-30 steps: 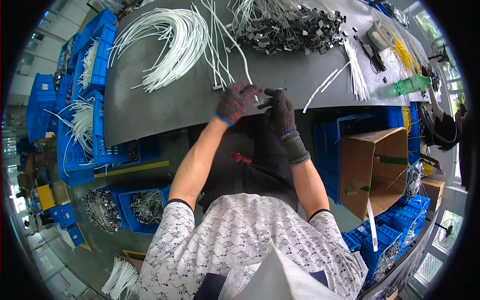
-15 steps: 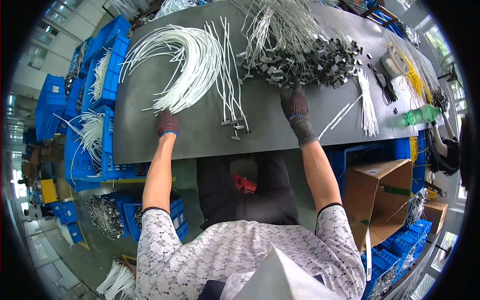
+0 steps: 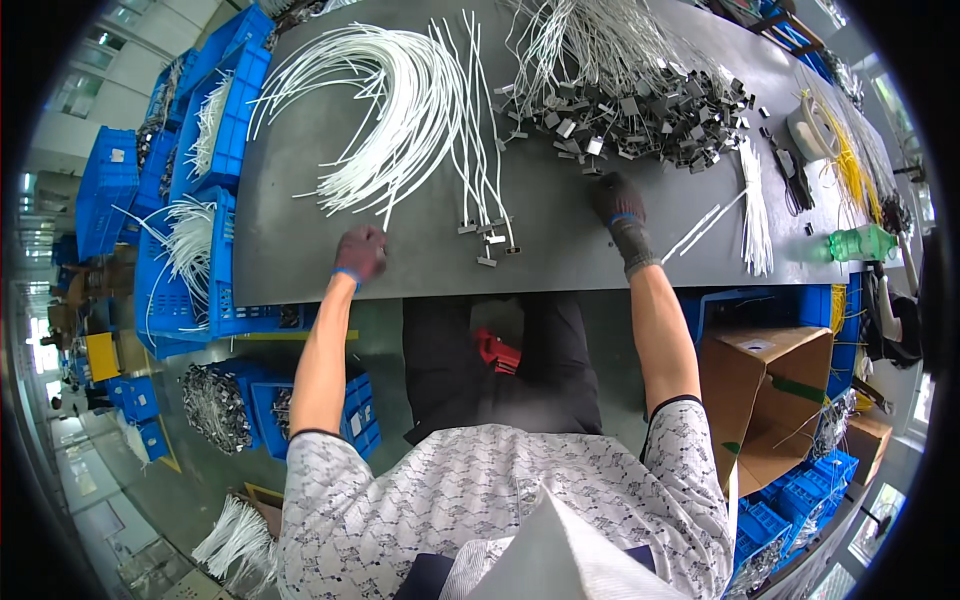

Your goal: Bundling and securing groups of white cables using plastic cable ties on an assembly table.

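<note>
My left hand (image 3: 360, 252), in a dark reddish knit glove, is closed on the end of one white tube (image 3: 388, 212) that trails from a curved bundle of white tubes (image 3: 400, 110). The hand is a little blurred. My right hand (image 3: 617, 203), gloved alike with a grey cuff, has its fingers curled at the near edge of a heap of dark, square-ended connectors (image 3: 650, 115) on thin wires (image 3: 600, 45). Whatever those fingers hold is hidden. Between my hands lie several white tubes with connectors (image 3: 487, 238) at their near ends.
The grey tabletop (image 3: 440, 275) carries a small white tube bunch (image 3: 755, 215), black snips (image 3: 793, 180), a spool (image 3: 812, 128) with yellow wire and a green bottle (image 3: 862, 243). Blue crates (image 3: 222, 275) line the left side. A cardboard box (image 3: 750, 390) stands below right.
My left hand has moved right, off the bundle's near ends, with one tube drawn out. The right hand has pulled slightly back from the connector heap, and its fingers are more curled.
</note>
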